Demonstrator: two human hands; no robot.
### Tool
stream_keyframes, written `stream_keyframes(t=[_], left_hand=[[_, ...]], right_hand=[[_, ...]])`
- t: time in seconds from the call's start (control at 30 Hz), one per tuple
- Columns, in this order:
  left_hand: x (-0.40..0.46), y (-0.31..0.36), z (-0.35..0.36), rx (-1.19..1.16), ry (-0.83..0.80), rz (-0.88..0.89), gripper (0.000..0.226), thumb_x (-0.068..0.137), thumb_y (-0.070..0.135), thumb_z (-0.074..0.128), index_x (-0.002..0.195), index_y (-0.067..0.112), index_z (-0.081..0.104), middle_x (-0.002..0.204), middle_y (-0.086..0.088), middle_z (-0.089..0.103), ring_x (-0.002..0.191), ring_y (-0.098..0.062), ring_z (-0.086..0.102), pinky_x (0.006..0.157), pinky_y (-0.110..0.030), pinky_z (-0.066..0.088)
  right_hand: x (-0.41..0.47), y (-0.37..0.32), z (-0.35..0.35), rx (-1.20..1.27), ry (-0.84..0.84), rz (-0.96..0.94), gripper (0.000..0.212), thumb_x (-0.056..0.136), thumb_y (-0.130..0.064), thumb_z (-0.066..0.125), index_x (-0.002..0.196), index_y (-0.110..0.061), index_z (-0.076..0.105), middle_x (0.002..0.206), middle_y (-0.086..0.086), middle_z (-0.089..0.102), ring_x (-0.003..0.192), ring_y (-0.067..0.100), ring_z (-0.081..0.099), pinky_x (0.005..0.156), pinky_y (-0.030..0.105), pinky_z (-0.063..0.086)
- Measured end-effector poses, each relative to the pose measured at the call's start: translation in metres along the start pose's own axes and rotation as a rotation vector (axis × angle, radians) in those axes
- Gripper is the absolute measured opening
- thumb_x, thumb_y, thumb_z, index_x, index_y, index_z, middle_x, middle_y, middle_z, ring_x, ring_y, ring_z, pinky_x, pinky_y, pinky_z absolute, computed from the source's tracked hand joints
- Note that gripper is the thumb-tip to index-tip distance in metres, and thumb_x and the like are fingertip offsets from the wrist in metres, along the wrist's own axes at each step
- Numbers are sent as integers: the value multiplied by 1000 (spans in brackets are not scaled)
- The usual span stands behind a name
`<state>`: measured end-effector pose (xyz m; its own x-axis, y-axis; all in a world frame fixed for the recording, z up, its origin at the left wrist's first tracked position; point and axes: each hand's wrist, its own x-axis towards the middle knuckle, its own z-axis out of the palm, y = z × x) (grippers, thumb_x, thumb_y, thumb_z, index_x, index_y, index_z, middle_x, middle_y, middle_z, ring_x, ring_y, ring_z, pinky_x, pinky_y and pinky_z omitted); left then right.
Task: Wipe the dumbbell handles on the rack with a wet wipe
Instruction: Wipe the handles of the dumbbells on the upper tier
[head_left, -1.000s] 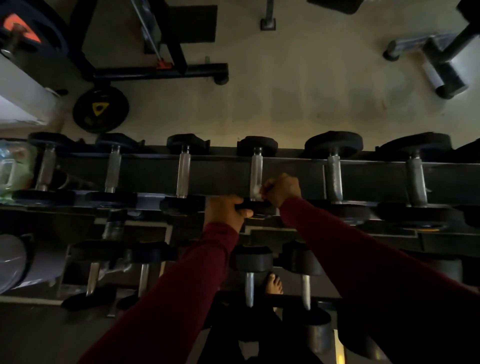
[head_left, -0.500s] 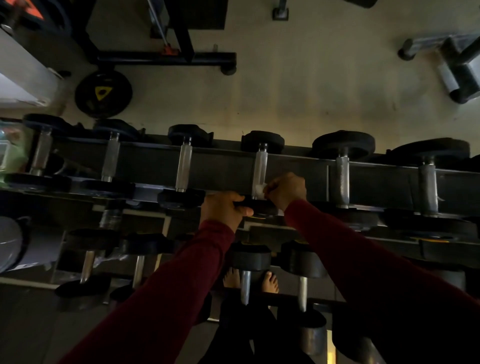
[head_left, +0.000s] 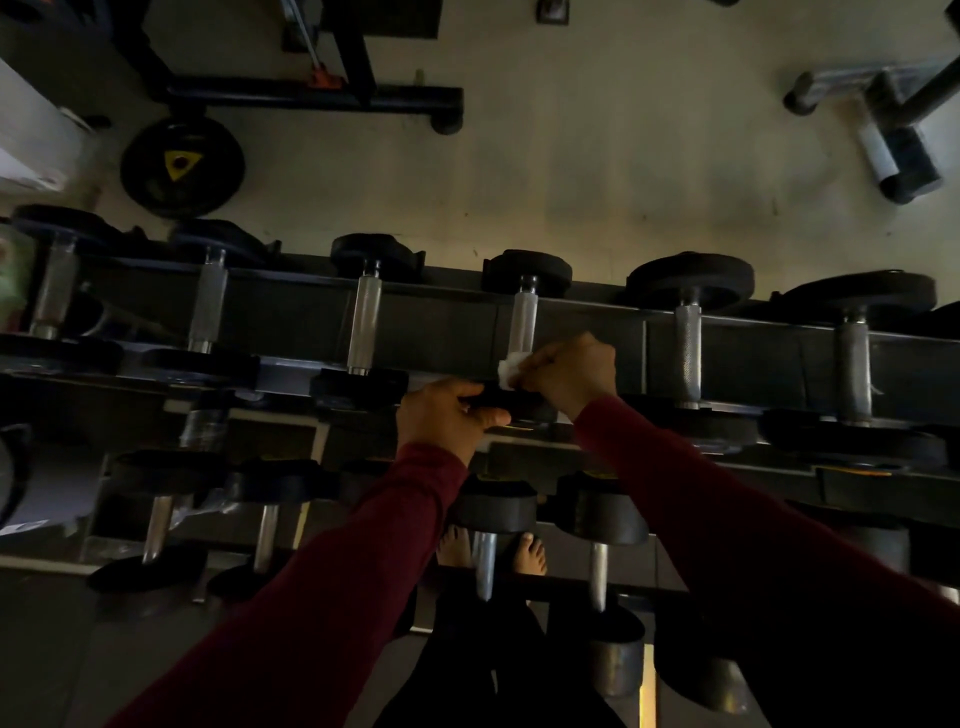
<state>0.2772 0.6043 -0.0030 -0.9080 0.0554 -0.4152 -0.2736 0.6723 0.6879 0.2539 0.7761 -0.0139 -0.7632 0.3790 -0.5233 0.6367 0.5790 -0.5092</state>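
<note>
Fig.: top tier of dumbbell rack, seen from above, dim light. The wet wipe, a small white wad at frame centre, is pinched by the curled fingers of the right hand and held against the near (lower) end of the handle of the 4th dumbbell from the left. The near head of the same dumbbell is gripped by the left hand, fingers wrapped over it, thumb along its front edge.

Step in hand, as judged: wiping of this handle, w/ only its near end covered so far. For a good result the wipe is best wrapped round the bar, not dabbed, and drawn along the full length toward the far head at upper centre; the knurling calls for firm pressure and a twist so the underside is reached. The head should be kept steadied so the dumbbell is not rolled off its seat. Handles to the right, e.g. the next one, appear untouched; which ones at left are done cannot be told.
</note>
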Motion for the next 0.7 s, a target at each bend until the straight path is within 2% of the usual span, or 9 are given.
stream_keyframes(t=[0.13,0.23,0.33,0.4,0.47,0.53,0.6,0.63,0.7], left_hand=[[0,-1,1,-26,6,-3,43,62,32,90,101,23,73,97,6,73,89,-6,66,89,-29,55],[2,0,0,-48,-9,-3,39,60,32,91,93,25,74,94,6,73,88,-7,67,88,-31,56],[6,-3,2,-57,-21,-29,48,56,36,92,98,22,74,94,4,73,88,-9,67,88,-31,56],[8,-6,4,-66,-23,-42,52,54,37,93,99,22,74,94,5,73,88,-9,68,89,-32,56],[9,-8,5,-74,-28,-42,52,54,37,93,99,22,73,94,5,72,88,-9,68,88,-32,56],[8,-7,4,-60,-21,-39,51,55,36,92,101,21,73,95,5,73,88,-8,67,88,-30,56],[8,-7,4,-58,-12,-43,50,56,35,92,101,21,73,95,4,73,88,-8,67,87,-30,56],[8,-6,4,-59,-11,-46,50,57,36,92,100,21,73,95,5,73,88,-8,67,87,-31,56],[8,-7,5,-52,-8,-43,49,56,37,92,100,22,73,94,6,73,88,-8,67,87,-32,57]], right_hand=[[-4,-25,19,-105,129,-98,30,79,-30,80,102,-14,69,98,1,71,84,10,68,70,21,56],[-5,-36,22,-181,137,-158,28,85,-29,75,105,-12,66,99,7,70,85,15,69,75,30,60],[-5,-29,1,-284,47,-58,42,73,-40,83,102,-14,65,89,1,67,75,10,65,63,22,55],[-6,-15,-14,-266,8,2,36,76,-43,81,94,-17,64,76,-5,59,64,3,56,50,15,42],[-11,-6,-18,-216,-17,46,32,79,-45,78,94,-21,63,77,-7,59,63,1,54,47,15,35],[-12,0,-11,-91,-1,45,29,78,-38,80,98,-21,67,90,-5,67,74,1,60,56,17,48],[-16,3,-1,43,73,-76,18,80,-28,78,97,-23,71,102,-4,71,85,1,65,77,22,58],[-18,4,3,101,120,-132,14,82,-25,77,95,-23,72,104,-5,72,86,1,67,81,23,58],[-15,3,8,162,223,-191,9,85,-21,75,94,-22,74,99,-6,74,82,0,69,80,24,60]])
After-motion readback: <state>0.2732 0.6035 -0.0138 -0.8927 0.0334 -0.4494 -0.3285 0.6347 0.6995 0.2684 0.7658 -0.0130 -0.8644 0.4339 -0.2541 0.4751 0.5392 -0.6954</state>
